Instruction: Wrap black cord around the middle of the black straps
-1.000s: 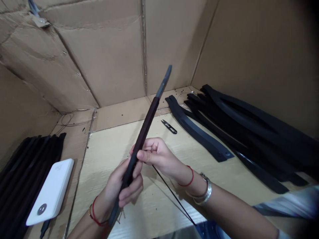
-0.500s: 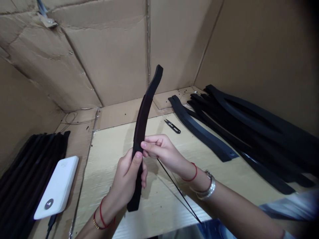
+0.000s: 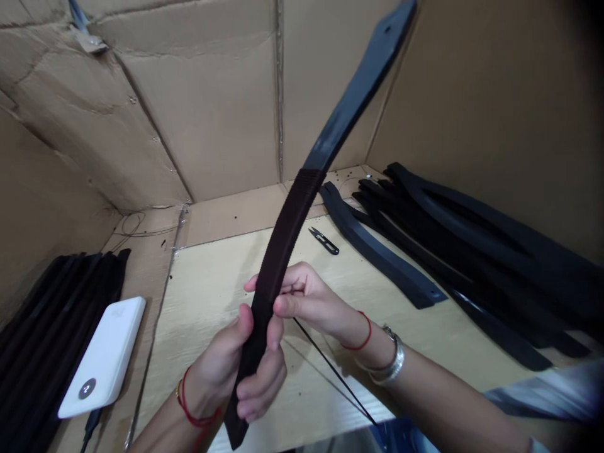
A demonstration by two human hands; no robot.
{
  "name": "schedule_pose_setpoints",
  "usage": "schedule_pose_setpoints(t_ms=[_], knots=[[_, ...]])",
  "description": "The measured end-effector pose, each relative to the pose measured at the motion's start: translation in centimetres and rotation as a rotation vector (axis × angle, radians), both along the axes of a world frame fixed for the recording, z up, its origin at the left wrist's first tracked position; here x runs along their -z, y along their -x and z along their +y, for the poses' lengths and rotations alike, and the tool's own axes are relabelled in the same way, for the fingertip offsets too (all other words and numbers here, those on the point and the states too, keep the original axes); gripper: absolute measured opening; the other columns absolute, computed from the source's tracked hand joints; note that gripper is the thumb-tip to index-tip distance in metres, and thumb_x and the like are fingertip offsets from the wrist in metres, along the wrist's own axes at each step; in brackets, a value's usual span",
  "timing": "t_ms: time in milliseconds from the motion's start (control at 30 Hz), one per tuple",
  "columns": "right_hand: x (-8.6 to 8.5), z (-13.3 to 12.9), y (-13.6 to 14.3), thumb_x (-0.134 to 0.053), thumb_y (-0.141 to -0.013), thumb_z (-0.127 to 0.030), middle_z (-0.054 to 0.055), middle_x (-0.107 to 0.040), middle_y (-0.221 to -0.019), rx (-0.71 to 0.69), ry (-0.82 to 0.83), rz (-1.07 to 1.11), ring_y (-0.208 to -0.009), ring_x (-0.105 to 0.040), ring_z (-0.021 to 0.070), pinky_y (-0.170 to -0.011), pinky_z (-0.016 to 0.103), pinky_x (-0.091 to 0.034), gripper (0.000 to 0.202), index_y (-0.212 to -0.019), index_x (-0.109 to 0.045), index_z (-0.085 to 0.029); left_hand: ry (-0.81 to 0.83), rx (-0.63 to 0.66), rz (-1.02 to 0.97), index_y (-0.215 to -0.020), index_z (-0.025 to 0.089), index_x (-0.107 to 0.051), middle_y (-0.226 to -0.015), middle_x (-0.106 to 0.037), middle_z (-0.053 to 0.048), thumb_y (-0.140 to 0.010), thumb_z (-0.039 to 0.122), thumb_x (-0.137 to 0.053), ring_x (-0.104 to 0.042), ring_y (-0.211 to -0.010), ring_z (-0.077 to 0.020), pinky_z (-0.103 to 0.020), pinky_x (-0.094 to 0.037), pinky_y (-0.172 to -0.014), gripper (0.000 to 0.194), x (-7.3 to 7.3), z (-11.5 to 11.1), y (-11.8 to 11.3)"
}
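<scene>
A long, curved dark strip (image 3: 288,236) slants up to the right, its middle wrapped in close turns of dark brown cord. Its far end is bare, grey-black and has a small hole. My left hand (image 3: 245,365) is wrapped round the lower part, thumb on the near side. Higher up, my right hand (image 3: 306,299) pinches at the strip's right edge, one fingertip showing beyond the left edge. A thin dark cord (image 3: 333,368) runs from beneath my right hand down to the bottom edge of the view.
Black thread snips (image 3: 324,241) lie on the pale board (image 3: 202,277). Several black curved strips (image 3: 453,251) are piled at the right. At the left are several dark strips (image 3: 61,314) and a white power bank (image 3: 104,355) with a cable. Cardboard walls (image 3: 212,94) surround the work area.
The strip has turned and risen, so its bare, holed end now shows at upper right. My left hand has moved down with its fingers wrapped further round; my right hand is slightly lower.
</scene>
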State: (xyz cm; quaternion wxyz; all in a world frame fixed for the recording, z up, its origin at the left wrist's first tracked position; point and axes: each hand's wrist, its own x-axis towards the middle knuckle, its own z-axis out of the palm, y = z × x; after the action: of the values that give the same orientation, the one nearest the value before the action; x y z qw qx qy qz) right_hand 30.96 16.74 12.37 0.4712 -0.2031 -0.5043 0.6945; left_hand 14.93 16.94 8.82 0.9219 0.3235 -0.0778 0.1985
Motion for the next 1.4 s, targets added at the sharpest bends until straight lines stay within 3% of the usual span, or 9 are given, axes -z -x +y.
schedule_pose_setpoints(t_ms=[100,267,367,467,600,833,1167,1300,1400], knots=[[-0.2,0.0,-0.1,-0.076,-0.076,-0.035,0.0,-0.069,-0.057,0.116,0.007,-0.013,-0.048,-0.061,0.0107,-0.049,0.021,-0.046,0.036,-0.103,-0.073,-0.012,-0.089,-0.077,0.213,-0.092,0.019,-0.059,-0.042,-0.04,0.007,-0.092,0.063,-0.028,-0.033,-0.027,-0.0072,-0.017,-0.035,-0.033,0.054,-0.6,0.3,0.0],[0.2,0.9,0.2,-0.081,-0.07,-0.03,0.002,-0.073,-0.072,0.42,0.011,-0.04,-0.06,-0.061,0.0103,-0.059,0.023,-0.05,0.025,-0.088,-0.077,-0.013,-0.544,-0.792,0.852,-0.098,0.018,-0.058,-0.056,-0.053,0.003,-0.089,0.058,-0.047,-0.049,-0.049,-0.0101,-0.02,-0.038,-0.05,0.043,-2.6,0.6,0.1],[0.7,1.2,0.5,-0.082,-0.069,-0.033,0.003,-0.074,-0.076,0.495,-0.013,-0.127,-0.065,-0.063,0.013,-0.063,0.027,-0.052,0.026,-0.086,-0.078,-0.014,-0.64,-0.941,0.955,-0.1,0.018,-0.057,-0.061,-0.052,0.003,-0.092,0.055,-0.045,-0.047,-0.055,-0.0105,-0.021,-0.037,-0.053,0.04,-2.6,0.7,-0.1],[1.0,1.2,0.9,-0.079,-0.071,-0.038,0.003,-0.072,-0.068,0.501,-0.055,-0.223,-0.061,-0.062,0.0146,-0.057,0.028,-0.052,0.029,-0.087,-0.078,-0.013,-0.473,-0.896,0.913,-0.088,0.017,-0.055,-0.057,-0.04,0.006,-0.087,0.065,-0.042,-0.034,-0.048,-0.0077,-0.019,-0.028,-0.044,0.05,-2.0,1.0,-0.5],[0.6,0.9,1.1,-0.077,-0.074,-0.038,0.001,-0.07,-0.067,0.448,-0.107,-0.238,-0.062,-0.062,0.0135,-0.058,0.025,-0.051,0.026,-0.09,-0.078,-0.016,-0.198,-0.707,0.794,-0.075,0.018,-0.047,-0.051,-0.027,0.01,-0.079,0.074,-0.047,-0.014,-0.042,-0.0044,-0.016,-0.013,-0.037,0.055,-2.2,1.4,-0.7],[0.0,0.9,0.5,-0.066,-0.086,-0.035,0.002,-0.072,-0.064,0.382,-0.128,-0.333,-0.061,-0.061,0.0122,-0.062,0.025,-0.049,0.024,-0.081,-0.075,-0.014,0.205,-0.169,0.452,-0.069,0.02,-0.042,-0.045,-0.019,0.012,-0.088,0.072,-0.021,-0.005,-0.035,-0.0038,-0.014,-0.011,-0.029,0.059,-2.4,1.6,-0.1],[0.0,1.0,0.2,-0.056,-0.093,-0.034,0.001,-0.07,-0.063,0.455,-0.34,-0.47,-0.056,-0.054,0.0106,-0.055,0.023,-0.042,0.035,-0.067,-0.069,-0.014,0.217,-0.123,0.406,-0.07,0.018,-0.046,-0.047,-0.022,0.011,-0.088,0.07,-0.025,-0.007,-0.035,-0.0025,-0.012,-0.014,-0.029,0.059,-2.2,1.9,0.4],[0.0,0.6,0.6,-0.06,-0.09,-0.041,0.0,-0.064,-0.058,0.353,-0.27,-0.332,-0.055,-0.054,0.0114,-0.054,0.023,-0.04,0.036,-0.067,-0.067,-0.014,0.213,0.027,0.34,-0.064,0.019,-0.043,-0.042,-0.018,0.012,-0.082,0.077,-0.033,-0.005,-0.031,-0.0019,-0.013,-0.012,-0.027,0.061,-1.3,1.8,0.6],[0.5,0.6,0.7,-0.067,-0.082,-0.05,-0.006,-0.045,-0.049,0.249,-0.153,-0.247,-0.046,-0.039,0.0075,-0.044,0.021,-0.029,0.041,-0.062,-0.061,-0.014,0.223,0.134,0.295,-0.058,0.02,-0.039,-0.039,-0.015,0.013,-0.078,0.082,-0.028,-0.003,-0.028,-0.0011,-0.014,-0.01,-0.024,0.065,-0.5,1.8,0.9]])
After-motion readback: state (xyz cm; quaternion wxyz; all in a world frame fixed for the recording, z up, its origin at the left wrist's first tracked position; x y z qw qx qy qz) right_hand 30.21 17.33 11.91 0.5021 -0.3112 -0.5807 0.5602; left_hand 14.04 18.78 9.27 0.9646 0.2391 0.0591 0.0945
